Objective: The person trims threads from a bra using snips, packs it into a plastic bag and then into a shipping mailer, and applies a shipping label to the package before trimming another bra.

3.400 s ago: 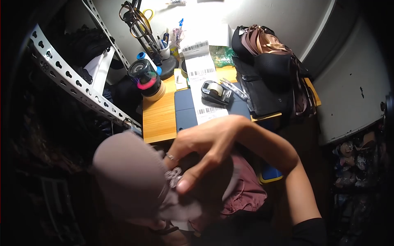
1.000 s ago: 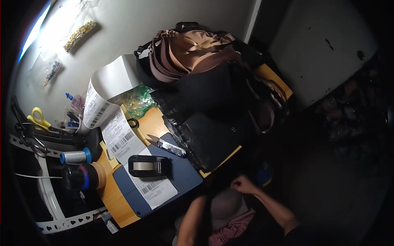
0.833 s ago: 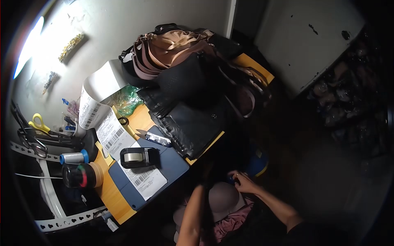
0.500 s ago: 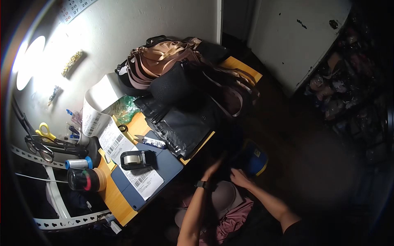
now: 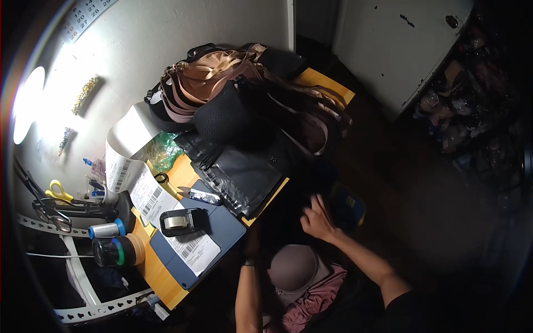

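A mauve bra [image 5: 293,267] with a moulded cup lies on my lap, beside gathered pink satiny fabric [image 5: 313,305]. My right hand [image 5: 317,221] is above and beyond the cup, fingers apart, with nothing visible in it. Near it, low in the shadow, sits a blue and yellow object [image 5: 348,206], too dim to name. My left hand [image 5: 252,240] reaches into the dark beside the table's front edge; its fingers are hidden. A pile of bras [image 5: 222,83] in tan, mauve and black rests on the table's far part.
Black plastic mailing bags [image 5: 241,172] lie on the wooden table [image 5: 161,283]. Closer are a tape dispenser [image 5: 182,222], thread snips [image 5: 200,195] and a barcode label strip [image 5: 150,197] over a dark blue folder [image 5: 230,225]. Thread spool [image 5: 106,228] and yellow-handled scissors [image 5: 58,190] are left.
My left hand has drawn back toward the table edge, into shadow. My right hand has risen slightly and its fingers have spread. The bra's cup shows more fully.
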A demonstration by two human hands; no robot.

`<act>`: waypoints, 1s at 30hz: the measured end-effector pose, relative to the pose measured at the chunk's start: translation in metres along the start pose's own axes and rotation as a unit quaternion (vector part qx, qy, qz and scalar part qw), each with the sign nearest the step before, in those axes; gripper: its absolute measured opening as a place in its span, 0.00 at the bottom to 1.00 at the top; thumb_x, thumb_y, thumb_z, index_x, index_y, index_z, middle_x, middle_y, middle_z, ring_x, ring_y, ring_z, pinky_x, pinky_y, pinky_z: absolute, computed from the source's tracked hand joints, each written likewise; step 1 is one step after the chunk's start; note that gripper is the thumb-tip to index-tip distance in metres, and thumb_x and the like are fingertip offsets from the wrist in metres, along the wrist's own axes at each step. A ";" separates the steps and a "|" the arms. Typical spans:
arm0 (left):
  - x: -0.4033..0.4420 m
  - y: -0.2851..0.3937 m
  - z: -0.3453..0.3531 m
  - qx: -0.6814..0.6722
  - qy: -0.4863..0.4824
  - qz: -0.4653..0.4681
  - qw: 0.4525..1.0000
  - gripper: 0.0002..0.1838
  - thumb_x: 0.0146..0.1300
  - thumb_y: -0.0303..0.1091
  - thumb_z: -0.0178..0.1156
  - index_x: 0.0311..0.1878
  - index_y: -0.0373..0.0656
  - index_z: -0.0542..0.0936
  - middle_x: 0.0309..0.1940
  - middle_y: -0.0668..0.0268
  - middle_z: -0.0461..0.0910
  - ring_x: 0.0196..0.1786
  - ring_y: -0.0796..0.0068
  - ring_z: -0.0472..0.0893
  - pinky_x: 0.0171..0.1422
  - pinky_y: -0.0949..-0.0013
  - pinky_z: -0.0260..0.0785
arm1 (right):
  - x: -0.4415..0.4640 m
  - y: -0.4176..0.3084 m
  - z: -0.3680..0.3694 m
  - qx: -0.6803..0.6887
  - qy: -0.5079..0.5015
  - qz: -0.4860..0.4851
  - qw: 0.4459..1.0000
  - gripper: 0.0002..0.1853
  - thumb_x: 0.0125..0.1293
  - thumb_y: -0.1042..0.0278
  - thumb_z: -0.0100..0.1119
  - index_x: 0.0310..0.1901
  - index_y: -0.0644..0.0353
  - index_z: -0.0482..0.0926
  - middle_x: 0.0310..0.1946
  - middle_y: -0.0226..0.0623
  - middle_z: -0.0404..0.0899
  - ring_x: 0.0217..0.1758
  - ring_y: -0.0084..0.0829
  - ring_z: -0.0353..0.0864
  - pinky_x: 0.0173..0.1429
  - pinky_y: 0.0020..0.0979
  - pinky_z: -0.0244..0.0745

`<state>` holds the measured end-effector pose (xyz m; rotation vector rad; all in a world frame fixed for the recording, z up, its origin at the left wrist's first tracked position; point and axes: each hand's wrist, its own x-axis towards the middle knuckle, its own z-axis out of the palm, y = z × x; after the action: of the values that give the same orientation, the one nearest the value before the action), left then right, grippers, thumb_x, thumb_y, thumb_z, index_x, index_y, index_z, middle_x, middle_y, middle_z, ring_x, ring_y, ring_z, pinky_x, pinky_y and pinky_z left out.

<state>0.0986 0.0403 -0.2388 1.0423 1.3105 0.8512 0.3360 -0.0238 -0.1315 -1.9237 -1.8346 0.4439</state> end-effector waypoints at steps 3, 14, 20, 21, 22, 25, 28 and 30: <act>-0.003 -0.019 -0.015 0.021 0.011 0.064 0.998 0.14 0.72 0.38 0.43 0.36 0.40 0.74 0.32 0.67 0.74 0.37 0.77 0.72 0.45 0.73 0.67 | 0.056 0.023 0.066 0.046 -0.138 -0.063 0.987 0.12 0.57 0.68 0.50 0.38 0.66 0.78 0.38 0.55 0.75 0.43 0.50 0.75 0.50 0.43 0.71; -0.036 0.029 -0.032 0.165 -0.012 0.092 0.982 0.16 0.72 0.41 0.44 0.39 0.38 0.74 0.33 0.63 0.76 0.37 0.75 0.74 0.46 0.72 0.67 | 0.073 0.058 0.106 -0.053 -0.117 0.094 0.987 0.12 0.60 0.68 0.52 0.42 0.65 0.77 0.40 0.50 0.76 0.45 0.44 0.77 0.51 0.39 0.71; -0.039 0.029 -0.030 0.159 -0.011 0.084 0.984 0.17 0.72 0.42 0.43 0.41 0.38 0.75 0.34 0.62 0.76 0.38 0.74 0.74 0.46 0.72 0.67 | 0.087 0.071 0.116 -0.043 -0.107 0.125 0.985 0.12 0.61 0.68 0.53 0.44 0.63 0.76 0.41 0.47 0.78 0.46 0.40 0.78 0.52 0.37 0.71; -0.039 0.029 -0.029 0.159 -0.011 0.085 0.984 0.17 0.72 0.42 0.43 0.41 0.38 0.75 0.34 0.62 0.76 0.38 0.74 0.74 0.46 0.72 0.67 | 0.091 0.072 0.118 -0.036 -0.108 0.128 0.985 0.12 0.61 0.68 0.53 0.44 0.63 0.76 0.41 0.46 0.78 0.47 0.39 0.78 0.52 0.36 0.72; -0.039 0.030 -0.029 0.159 -0.012 0.086 0.983 0.17 0.72 0.43 0.43 0.42 0.38 0.75 0.34 0.62 0.76 0.38 0.74 0.74 0.46 0.72 0.67 | 0.093 0.074 0.118 -0.024 -0.105 0.129 0.986 0.12 0.61 0.68 0.54 0.44 0.63 0.76 0.42 0.46 0.78 0.47 0.39 0.78 0.52 0.36 0.72; -0.041 0.030 -0.028 0.159 -0.012 0.087 0.983 0.18 0.72 0.43 0.43 0.43 0.38 0.75 0.35 0.61 0.77 0.39 0.74 0.74 0.47 0.72 0.67 | 0.093 0.080 0.108 0.078 -0.076 0.126 0.986 0.12 0.62 0.68 0.54 0.46 0.63 0.75 0.42 0.44 0.78 0.47 0.37 0.78 0.52 0.35 0.72; -0.040 0.032 -0.027 0.157 -0.011 0.097 0.983 0.18 0.72 0.44 0.43 0.44 0.38 0.75 0.36 0.61 0.77 0.39 0.73 0.75 0.47 0.71 0.67 | 0.079 0.084 0.067 0.298 -0.051 0.094 0.949 0.12 0.63 0.68 0.55 0.47 0.62 0.75 0.43 0.42 0.79 0.48 0.35 0.79 0.53 0.33 0.72; -0.036 0.039 -0.020 0.155 -0.020 0.108 0.982 0.19 0.72 0.44 0.43 0.45 0.37 0.75 0.36 0.60 0.77 0.39 0.73 0.75 0.47 0.71 0.68 | 0.057 0.083 0.015 0.445 -0.079 0.065 0.890 0.12 0.63 0.68 0.55 0.47 0.62 0.75 0.43 0.41 0.79 0.49 0.34 0.79 0.53 0.32 0.72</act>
<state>0.0777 0.0218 -0.1889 1.4608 1.3397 0.7961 0.4027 0.0328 -0.1838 -1.3661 -1.2195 1.2592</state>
